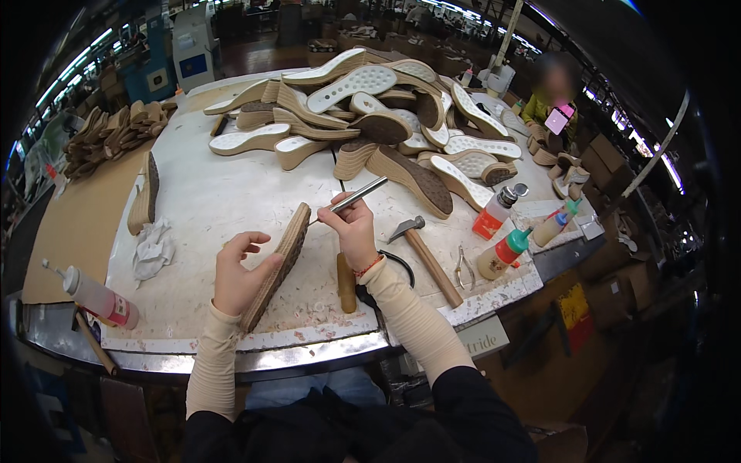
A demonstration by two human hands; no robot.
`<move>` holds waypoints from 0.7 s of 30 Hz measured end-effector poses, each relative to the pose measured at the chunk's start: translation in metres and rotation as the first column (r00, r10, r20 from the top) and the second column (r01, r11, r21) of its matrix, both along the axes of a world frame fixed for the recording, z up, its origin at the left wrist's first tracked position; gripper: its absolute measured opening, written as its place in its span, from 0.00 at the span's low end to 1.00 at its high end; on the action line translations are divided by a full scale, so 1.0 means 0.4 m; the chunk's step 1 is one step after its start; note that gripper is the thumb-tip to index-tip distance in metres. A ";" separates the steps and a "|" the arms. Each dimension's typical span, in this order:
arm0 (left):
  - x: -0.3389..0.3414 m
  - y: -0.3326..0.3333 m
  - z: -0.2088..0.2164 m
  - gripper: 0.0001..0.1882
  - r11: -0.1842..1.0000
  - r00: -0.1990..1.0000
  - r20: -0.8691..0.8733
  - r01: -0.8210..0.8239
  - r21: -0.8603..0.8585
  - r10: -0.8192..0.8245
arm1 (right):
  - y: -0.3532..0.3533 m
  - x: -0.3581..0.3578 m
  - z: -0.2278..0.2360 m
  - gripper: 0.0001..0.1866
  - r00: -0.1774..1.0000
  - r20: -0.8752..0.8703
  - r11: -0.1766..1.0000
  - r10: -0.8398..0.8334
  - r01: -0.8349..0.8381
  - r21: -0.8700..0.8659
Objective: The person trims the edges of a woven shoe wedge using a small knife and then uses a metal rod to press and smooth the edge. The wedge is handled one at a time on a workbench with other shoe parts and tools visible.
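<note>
My left hand [241,270] steadies a wedge shoe sole [282,262] with a woven-look tan side and a dark textured bottom. The thumb lies against the sole, while the other fingers curve above its left side. The sole stands on edge, tilted, over the near part of the table. In my right hand [355,235] is a slim tool with a shiny metal handle [361,193]; its thin tip meets the sole's edge near the upper end. A short wooden-handled piece [346,285] and a black loop lie beside my right wrist.
A hammer [428,262], pliers [464,270] and several squeeze bottles [503,255] stand or lie at right. Many wedge soles [351,89] are piled at the back. One sole [144,197], crumpled tissue [153,248] and a white bottle [100,297] are left. A person [552,100] is at far right.
</note>
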State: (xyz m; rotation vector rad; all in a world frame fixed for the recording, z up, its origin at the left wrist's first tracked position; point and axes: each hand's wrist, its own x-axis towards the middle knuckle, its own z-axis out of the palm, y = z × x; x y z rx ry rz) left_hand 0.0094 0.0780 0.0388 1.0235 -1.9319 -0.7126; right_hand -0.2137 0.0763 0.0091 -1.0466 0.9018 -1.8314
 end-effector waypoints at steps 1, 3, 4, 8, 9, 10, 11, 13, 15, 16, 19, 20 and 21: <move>-0.008 0.006 0.005 0.24 1.000 0.999 0.050 0.014 0.006 -0.015 | 0.000 -0.002 0.001 0.16 1.000 0.013 1.000 -0.001 0.001 0.004; -0.027 0.011 0.011 0.32 0.996 0.993 0.095 0.070 -0.054 -0.065 | 0.003 -0.002 0.002 0.16 1.000 0.012 1.000 0.011 -0.011 0.018; -0.039 0.007 0.013 0.34 0.997 0.987 0.149 0.063 -0.048 -0.055 | 0.004 -0.002 0.003 0.16 1.000 -0.001 0.999 0.022 -0.022 0.025; -0.093 -0.037 0.020 0.33 0.990 0.965 0.259 0.079 -0.117 -0.046 | 0.005 -0.003 0.007 0.16 0.999 0.007 0.999 0.032 -0.032 0.024; -0.101 -0.048 0.025 0.32 0.989 0.949 0.315 0.066 -0.131 -0.022 | 0.003 -0.006 0.009 0.16 0.999 0.037 1.000 0.015 -0.015 0.008; -0.108 -0.058 0.033 0.31 0.996 0.917 0.398 0.034 -0.086 0.004 | 0.001 -0.010 0.010 0.16 0.998 0.066 1.000 -0.002 0.003 -0.008; -0.106 -0.066 0.044 0.30 0.997 0.951 0.310 0.037 -0.068 -0.014 | -0.002 -0.017 0.012 0.16 0.995 0.095 0.999 -0.016 0.019 -0.028; -0.095 -0.080 0.071 0.27 0.996 0.983 0.176 0.034 0.078 -0.047 | -0.010 -0.036 0.017 0.16 0.977 0.169 0.987 -0.132 0.145 -0.070; -0.067 -0.106 0.100 0.22 0.958 0.953 -0.240 0.231 0.172 -0.187 | -0.016 -0.055 0.019 0.16 0.939 0.225 0.952 -0.261 0.289 -0.102; -0.053 -0.120 0.109 0.20 0.908 0.815 -0.520 0.388 0.160 -0.257 | -0.019 -0.063 0.019 0.16 0.925 0.221 0.936 -0.308 0.337 -0.107; 0.014 -0.170 0.109 0.19 0.838 0.651 -0.730 0.504 0.208 -0.209 | -0.022 -0.078 0.017 0.15 0.897 0.210 0.905 -0.390 0.415 -0.096; 0.025 -0.188 0.093 0.20 0.824 0.622 -0.763 0.517 0.233 -0.175 | -0.022 -0.078 0.016 0.15 0.910 0.194 0.914 -0.367 0.391 -0.104; 0.033 -0.205 0.072 0.21 0.807 0.593 -0.794 0.531 0.257 -0.137 | -0.021 -0.074 0.014 0.15 0.916 0.185 0.920 -0.355 0.378 -0.104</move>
